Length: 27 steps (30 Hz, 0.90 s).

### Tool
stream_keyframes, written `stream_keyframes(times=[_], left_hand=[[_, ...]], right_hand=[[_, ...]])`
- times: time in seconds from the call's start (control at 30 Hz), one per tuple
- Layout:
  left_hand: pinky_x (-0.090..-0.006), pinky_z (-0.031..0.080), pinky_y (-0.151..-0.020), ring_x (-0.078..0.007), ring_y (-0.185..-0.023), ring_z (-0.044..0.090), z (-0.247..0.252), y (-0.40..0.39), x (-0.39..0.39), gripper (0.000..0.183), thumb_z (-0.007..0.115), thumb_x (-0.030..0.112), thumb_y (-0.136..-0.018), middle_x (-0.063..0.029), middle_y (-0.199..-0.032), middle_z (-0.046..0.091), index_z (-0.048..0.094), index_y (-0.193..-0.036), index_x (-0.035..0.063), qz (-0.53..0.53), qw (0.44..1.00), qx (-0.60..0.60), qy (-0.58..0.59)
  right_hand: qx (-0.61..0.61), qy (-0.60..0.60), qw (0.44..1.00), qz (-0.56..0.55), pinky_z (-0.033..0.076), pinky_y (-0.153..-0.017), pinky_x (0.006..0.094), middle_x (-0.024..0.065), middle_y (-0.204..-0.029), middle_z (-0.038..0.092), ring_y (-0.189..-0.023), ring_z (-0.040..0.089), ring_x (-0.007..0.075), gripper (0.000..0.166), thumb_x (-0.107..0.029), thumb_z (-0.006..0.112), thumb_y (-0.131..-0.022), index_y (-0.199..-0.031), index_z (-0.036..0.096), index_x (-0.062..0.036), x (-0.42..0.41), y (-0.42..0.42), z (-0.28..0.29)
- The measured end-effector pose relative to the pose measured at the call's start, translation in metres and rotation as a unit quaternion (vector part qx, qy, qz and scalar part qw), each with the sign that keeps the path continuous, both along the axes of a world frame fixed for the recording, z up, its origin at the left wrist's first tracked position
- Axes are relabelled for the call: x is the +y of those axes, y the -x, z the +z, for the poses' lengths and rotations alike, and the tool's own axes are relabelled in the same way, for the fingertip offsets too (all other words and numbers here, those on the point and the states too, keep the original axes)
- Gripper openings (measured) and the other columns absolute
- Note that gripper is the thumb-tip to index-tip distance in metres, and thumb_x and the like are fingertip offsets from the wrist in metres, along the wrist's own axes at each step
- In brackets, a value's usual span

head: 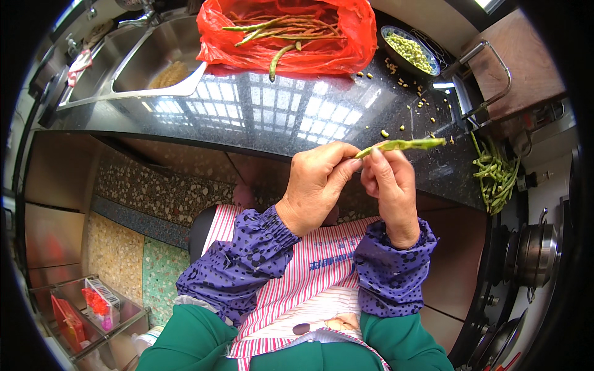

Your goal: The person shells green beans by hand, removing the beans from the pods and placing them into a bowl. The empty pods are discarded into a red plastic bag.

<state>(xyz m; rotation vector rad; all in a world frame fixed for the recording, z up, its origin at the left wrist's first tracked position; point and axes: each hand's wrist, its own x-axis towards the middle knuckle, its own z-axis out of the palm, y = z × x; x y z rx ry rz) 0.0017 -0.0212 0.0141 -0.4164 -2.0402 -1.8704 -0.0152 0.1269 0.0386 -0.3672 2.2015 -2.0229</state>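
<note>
Both my hands hold one green bean pod [408, 144] just above the front edge of the black countertop. My left hand [318, 178] pinches the pod's near end between thumb and forefinger. Close beside it, my right hand [392, 178] grips the pod's middle, and its far end sticks out to the right. The pod looks partly split. Beyond it on the counter lies a red plastic bag [297, 60] with several long brown and green pods [287, 28] in it. A patterned bowl [431, 55] of shelled beans [408, 51] stands at the back right.
Loose beans [403, 127] are scattered on the countertop [278, 106] at the right. A heap of green pods [496, 171] lies at the counter's right end, by the stove with a metal pot [536, 255]. A double steel sink [153, 60] is at the left. A wooden board [515, 60] stands in a metal rack.
</note>
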Motion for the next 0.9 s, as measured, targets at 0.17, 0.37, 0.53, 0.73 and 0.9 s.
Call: stream_keyframes(times=[0.17, 0.37, 0.53, 0.73, 0.9], left_hand=[[-0.0251, 0.047, -0.060, -0.0156, -0.065, 0.060, 0.0016, 0.0021, -0.0009, 0.010, 0.059, 0.003, -0.083, -0.0102, -0.074, 0.062, 0.062, -0.089, -0.0025, 0.026, 0.997, 0.065, 0.026], [-0.0287, 0.045, -0.056, -0.0227, -0.062, 0.059, 0.0009, 0.0027, -0.0020, 0.009, 0.061, 0.003, -0.080, -0.0122, -0.070, 0.058, 0.062, -0.088, -0.0013, 0.053, 0.988, 0.125, 0.077], [-0.0300, 0.044, -0.054, -0.0241, -0.060, 0.058, 0.0017, 0.0030, -0.0043, 0.011, 0.063, 0.002, -0.077, -0.0122, -0.068, 0.056, 0.062, -0.087, -0.0008, 0.063, 0.981, 0.146, 0.110], [-0.0305, 0.044, -0.053, -0.0247, -0.059, 0.057, 0.0014, 0.0038, -0.0056, 0.009, 0.063, 0.001, -0.076, -0.0120, -0.066, 0.055, 0.061, -0.085, -0.0004, 0.059, 0.978, 0.158, 0.126], [-0.0308, 0.044, -0.053, -0.0251, -0.058, 0.057, 0.0008, 0.0037, -0.0047, 0.006, 0.061, 0.001, -0.078, -0.0122, -0.065, 0.055, 0.061, -0.083, -0.0007, 0.058, 0.977, 0.161, 0.126]], right_hand=[[-0.075, 0.061, 0.992, 0.085, 0.023, -0.044, 0.0177, -0.0058, -0.063, 0.038, -0.052, 0.030, 0.0018, 0.026, -0.028, 0.046, -0.090, -0.076, 0.049, -0.0063, -0.0008, -0.0014, -0.0017], [-0.100, 0.079, 0.987, 0.093, 0.022, -0.044, 0.0172, -0.0068, -0.063, 0.036, -0.052, 0.029, 0.0011, 0.021, -0.027, 0.046, -0.090, -0.081, 0.048, -0.0076, -0.0001, -0.0006, -0.0006], [-0.101, 0.083, 0.987, 0.094, 0.021, -0.044, 0.0168, -0.0076, -0.062, 0.034, -0.052, 0.028, 0.0006, 0.020, -0.027, 0.046, -0.089, -0.082, 0.047, -0.0084, -0.0011, -0.0010, -0.0017], [-0.124, 0.101, 0.983, 0.093, 0.021, -0.043, 0.0165, -0.0080, -0.061, 0.034, -0.051, 0.027, 0.0003, 0.018, -0.025, 0.044, -0.089, -0.081, 0.046, -0.0087, -0.0041, -0.0014, -0.0017], [-0.121, 0.110, 0.984, 0.070, 0.021, -0.043, 0.0169, -0.0080, -0.060, 0.034, -0.050, 0.027, 0.0006, 0.015, -0.019, 0.041, -0.087, -0.077, 0.046, -0.0085, -0.0066, -0.0023, -0.0056]])
